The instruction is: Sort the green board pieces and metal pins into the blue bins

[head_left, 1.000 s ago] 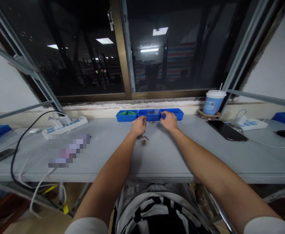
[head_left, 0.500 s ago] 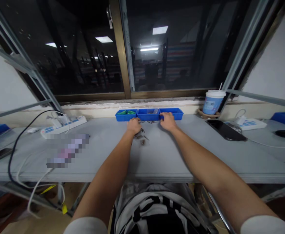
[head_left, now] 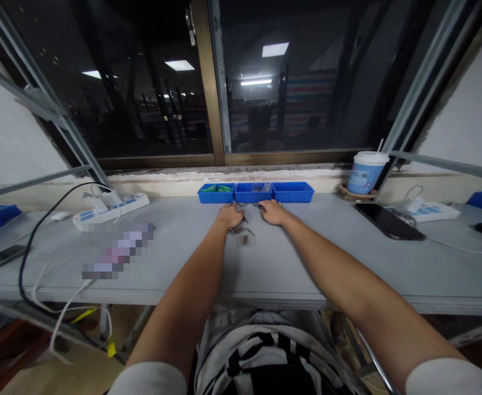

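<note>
Three blue bins stand in a row at the back of the grey table (head_left: 183, 241). Green packets lie in the left bin (head_left: 216, 198), a clear packet in the middle bin (head_left: 252, 198), and nothing shows in the right bin (head_left: 292, 198). Just in front of the left and middle bins, my left hand (head_left: 229, 215) is down at small dark metal pieces (head_left: 247, 231), its fingers curled; what they hold is hidden. My right hand (head_left: 272, 212) rests before the middle and right bins, fingertips together at small dark pieces too tiny to make out.
A blue cup (head_left: 366, 173) stands in a brown holder at the back right, near a black phone (head_left: 389, 220). Power strips (head_left: 111, 211) and cables lie on both sides. A pixelated object (head_left: 119, 251) lies left. Metal frame bars rise at both sides.
My right hand has moved from the front edge of the right bin leftward and down to the table pieces. My left hand stays near the pieces, slightly shifted. The view has shifted a little.
</note>
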`<state>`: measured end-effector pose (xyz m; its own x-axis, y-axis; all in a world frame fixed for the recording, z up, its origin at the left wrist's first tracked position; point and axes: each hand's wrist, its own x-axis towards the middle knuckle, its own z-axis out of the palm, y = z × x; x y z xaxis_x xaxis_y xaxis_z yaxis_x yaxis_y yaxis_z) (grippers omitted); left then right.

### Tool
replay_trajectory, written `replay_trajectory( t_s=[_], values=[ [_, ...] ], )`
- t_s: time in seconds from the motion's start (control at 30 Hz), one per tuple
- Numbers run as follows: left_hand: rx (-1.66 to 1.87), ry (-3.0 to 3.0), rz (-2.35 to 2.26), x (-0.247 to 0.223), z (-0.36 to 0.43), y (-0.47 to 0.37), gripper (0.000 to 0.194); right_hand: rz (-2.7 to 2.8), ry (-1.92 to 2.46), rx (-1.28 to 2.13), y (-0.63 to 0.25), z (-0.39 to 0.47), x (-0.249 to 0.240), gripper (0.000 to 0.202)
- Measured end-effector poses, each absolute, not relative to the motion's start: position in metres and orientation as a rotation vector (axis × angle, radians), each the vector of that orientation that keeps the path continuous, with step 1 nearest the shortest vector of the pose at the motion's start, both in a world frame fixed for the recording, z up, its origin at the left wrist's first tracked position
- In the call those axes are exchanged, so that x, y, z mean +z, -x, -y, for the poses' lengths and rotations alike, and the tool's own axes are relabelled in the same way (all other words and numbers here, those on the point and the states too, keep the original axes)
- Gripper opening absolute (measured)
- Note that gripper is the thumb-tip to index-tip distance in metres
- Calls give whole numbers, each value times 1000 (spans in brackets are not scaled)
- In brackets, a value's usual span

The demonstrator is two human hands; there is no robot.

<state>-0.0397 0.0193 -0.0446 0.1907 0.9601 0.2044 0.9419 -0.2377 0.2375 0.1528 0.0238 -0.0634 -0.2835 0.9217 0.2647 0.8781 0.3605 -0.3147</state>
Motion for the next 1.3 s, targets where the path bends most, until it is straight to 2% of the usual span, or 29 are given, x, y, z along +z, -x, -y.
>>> replay_trajectory(
  t_s=[0.37,0.6,0.9,1.1,1.3],
  values=[
    [527,-2438,-1712,-45,-16,22,40,2289,1243,238,-148,-19,-51,19],
    [671,-2413,-1671,-39,-12,24,37,2353,1182,291,-143,-12,-51,16],
    [898,-2392,-1356,-27,-4,19,31,1857,1111,606,-140,-13,-54,5],
    [886,-2284,-1310,-24,0,19,28,1608,1053,1075,-139,-7,-51,13],
    [945,-2258,-1226,-20,4,19,26,1564,1072,1066,-140,-4,-46,15]
  ],
)
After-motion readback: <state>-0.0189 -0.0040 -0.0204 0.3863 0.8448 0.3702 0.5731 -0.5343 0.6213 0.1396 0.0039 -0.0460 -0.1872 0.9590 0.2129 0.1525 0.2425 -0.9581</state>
